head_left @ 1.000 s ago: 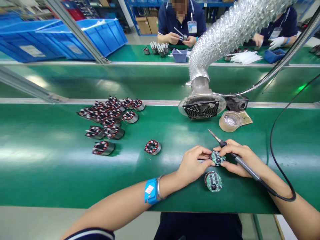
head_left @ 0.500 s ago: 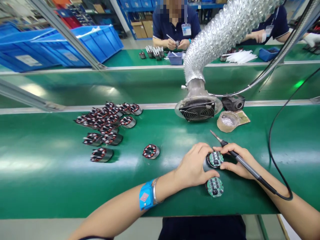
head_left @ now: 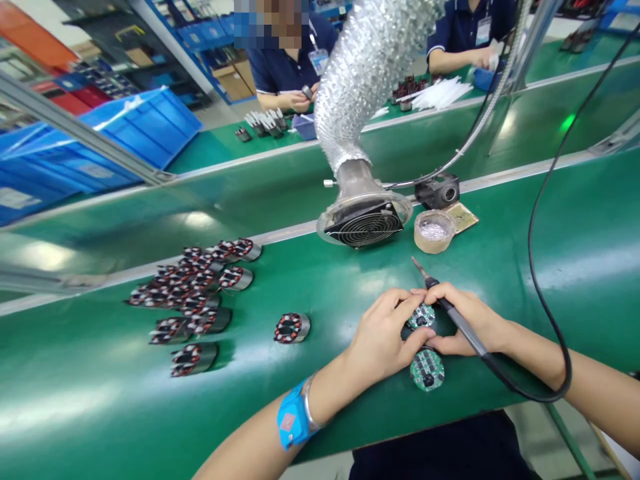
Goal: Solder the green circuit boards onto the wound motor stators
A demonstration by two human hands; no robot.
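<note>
My left hand point(head_left: 383, 333), with a blue strap at its wrist, curls its fingers and thumb around a round green circuit board point(head_left: 421, 316). What lies under this board is mostly hidden by the fingers. My right hand point(head_left: 467, 320) has a soldering iron point(head_left: 465, 328) lying across it, tip pointing away to the upper left, while its thumb and index finger meet the board's right side. Just nearer to me, a second round circuit board point(head_left: 427, 370) rests by my left thumb. A single motor stator point(head_left: 292, 328) with copper windings stands left of my hands.
A cluster of several stators point(head_left: 195, 287) stands at the left. Ahead are a fume extractor fan point(head_left: 367, 227), a round tub point(head_left: 434, 231) with shiny bits and a dark iron holder point(head_left: 438, 192). The iron's cable point(head_left: 537, 267) loops at right. Co-workers sit across the bench.
The view has tilted and shifted. Both hands have closed in around the upper board, the right thumb now covering its near edge. The soldering iron stays in my right hand.
</note>
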